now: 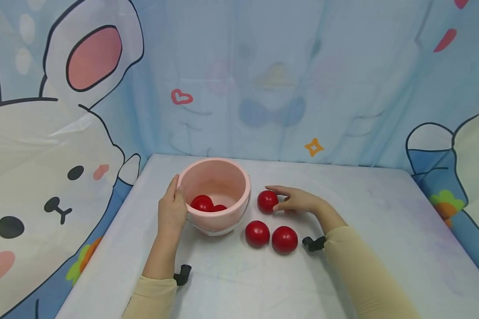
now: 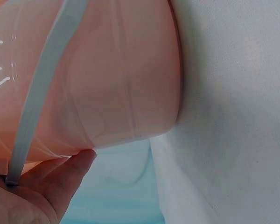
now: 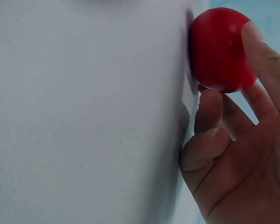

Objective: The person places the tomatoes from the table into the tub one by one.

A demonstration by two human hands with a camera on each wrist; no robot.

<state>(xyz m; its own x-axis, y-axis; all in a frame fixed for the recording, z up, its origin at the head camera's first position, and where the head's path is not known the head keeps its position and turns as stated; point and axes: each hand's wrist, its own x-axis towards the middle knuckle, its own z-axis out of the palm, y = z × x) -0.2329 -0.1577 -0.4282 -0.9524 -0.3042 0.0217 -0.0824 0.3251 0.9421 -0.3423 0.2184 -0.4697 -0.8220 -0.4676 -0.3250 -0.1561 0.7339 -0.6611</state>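
Note:
A pink bucket (image 1: 219, 218) stands on the white table, and two red balls (image 1: 202, 203) show inside it. My left hand (image 1: 172, 212) holds the bucket at its left side, with the thumb over the rim. The left wrist view shows fingers (image 2: 67, 179) against the pink wall beside a pale handle strap (image 2: 45, 84). To the right of the bucket, my right hand (image 1: 297, 200) grips another red ball (image 1: 266, 201) between thumb and fingers. From the right wrist, this ball (image 3: 219, 49) appears low at the table surface.
Two more red balls, one on the left (image 1: 257, 234) and one on the right (image 1: 284, 239), lie side by side in front of my right hand. A blue cartoon curtain (image 1: 343, 88) hangs behind the table (image 1: 383, 212). Black wrist mounts (image 1: 314, 243) stick out near both sleeves.

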